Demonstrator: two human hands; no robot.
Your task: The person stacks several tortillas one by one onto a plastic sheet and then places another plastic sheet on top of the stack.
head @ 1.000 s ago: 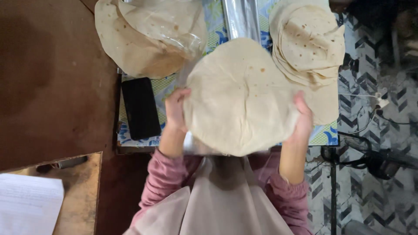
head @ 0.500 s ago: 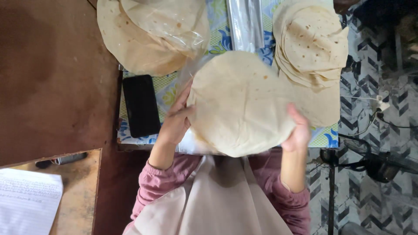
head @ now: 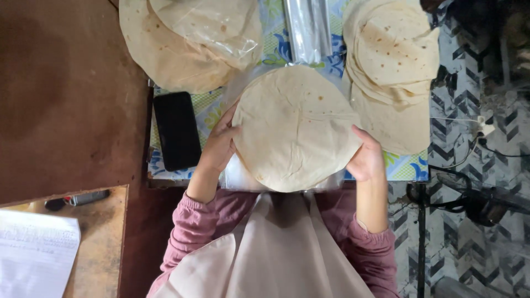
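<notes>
Head view: a round flatbread (head: pixel 295 129) is held by its rim between both hands above the table (head: pixel 408 165), roughly level and centred before the person's chest. The left hand (head: pixel 221 144) is pressed to the left edge with fingers spread along it; the right hand (head: pixel 365 157) is cupped at the lower right edge, thumb on top. Neither hand is clearly nearer, the disc being gripped on opposite sides, and no long axis is shown by its round shape. Clear plastic wrap (head: pixel 243 176) is seen beneath it, spreading toward the table's near edge. A stack of flatbreads (head: pixel 392 72) is laid just to the right, partly overlapped in view by the held one; a second pile (head: pixel 182 44), partly covered in plastic, is set at the far left. A roll of film (head: pixel 308 27) is placed between the two piles. A black phone (head: pixel 176 129) lies just beside the left hand. Little bare cloth is left between the piles, mostly directly under the held flatbread.
</notes>
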